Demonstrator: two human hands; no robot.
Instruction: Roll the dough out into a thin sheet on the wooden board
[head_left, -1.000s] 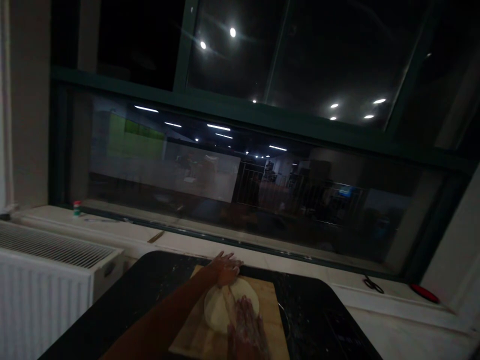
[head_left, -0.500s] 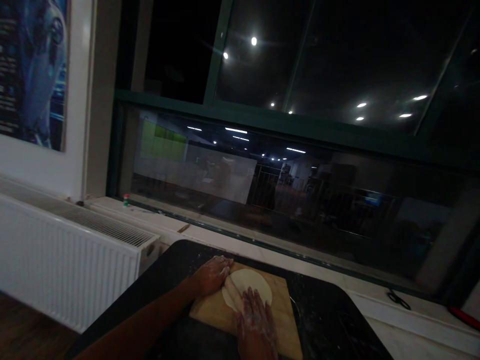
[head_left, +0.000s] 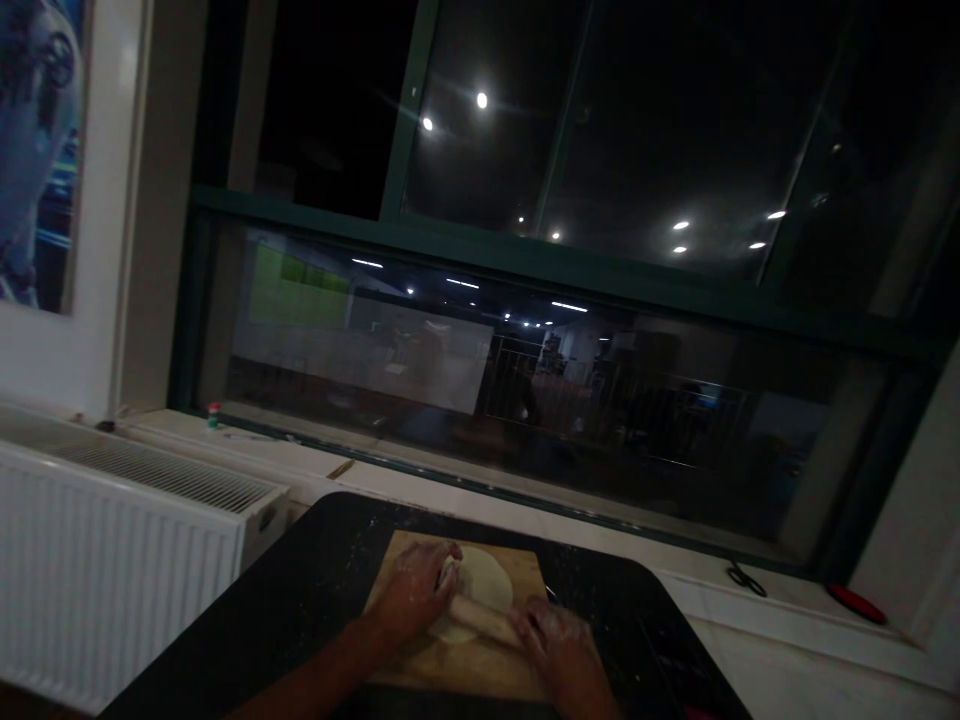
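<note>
A flat round of pale dough lies on a wooden board. Across the dough rests a rolling pin, slanting down to the right. My left hand, dusted with flour, is closed around the pin's left end. At its right end my right hand, floury too, has its fingers curled round the pin. Both palms hide the ends of the pin and part of the dough's edge.
The board sits on a black table speckled with flour. Behind it runs a white window sill with scissors, a red object and a small green-and-red bottle. A white radiator stands at left.
My right hand has gone from lying flat over the dough to gripping the pin's right end. The pin now lies more crosswise. My view has shifted slightly right.
</note>
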